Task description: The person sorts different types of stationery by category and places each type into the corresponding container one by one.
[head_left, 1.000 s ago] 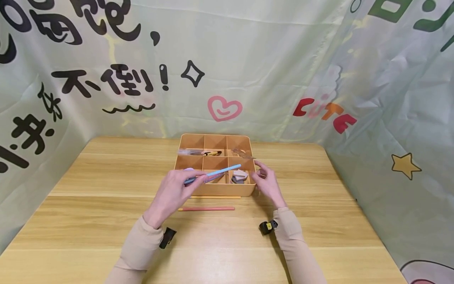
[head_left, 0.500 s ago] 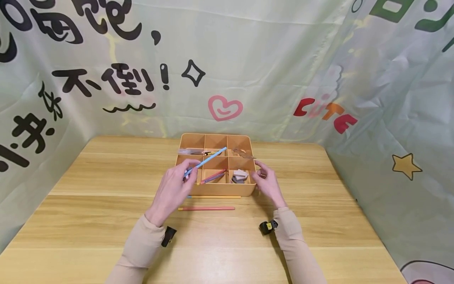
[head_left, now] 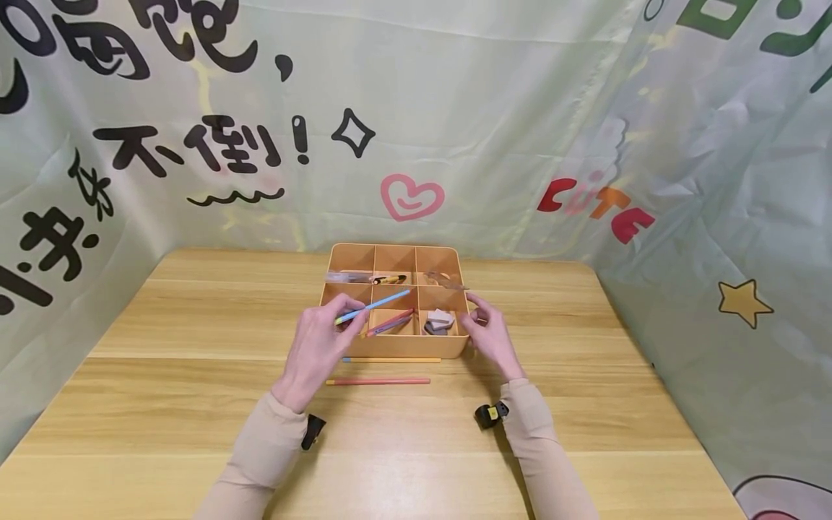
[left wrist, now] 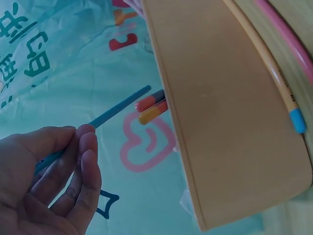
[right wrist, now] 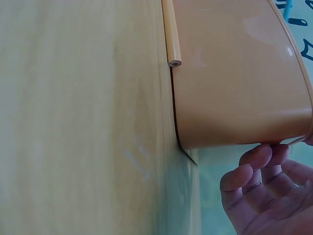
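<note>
My left hand (head_left: 318, 339) pinches a light blue pencil (head_left: 383, 300) between thumb and fingertips. The pencil slants over the front of a tan six-compartment storage box (head_left: 396, 347), its far end up to the right. In the left wrist view the same pencil (left wrist: 120, 107) points past the box rim, near two pencil ends, one red and one yellow, that stick out there. My right hand (head_left: 490, 332) holds the right wall of the box, and in the right wrist view its curled fingertips (right wrist: 257, 156) touch the outer wall. A red and a purple pencil (head_left: 392, 322) lean in the front middle compartment.
In front of the box lie a yellow pencil (head_left: 396, 360) and a pink pencil (head_left: 380, 381) on the wooden table (head_left: 403, 462). Erasers (head_left: 439, 320) fill part of the front right compartment. Pens (head_left: 390, 279) lie in the back row. A printed curtain (head_left: 481, 144) hangs close behind the box.
The left hand has lifted the blue pencil off the middle compartment and shifted slightly left; the pencil tilted up, then lowered a little. The red and purple pencils now show there. The right hand stays put.
</note>
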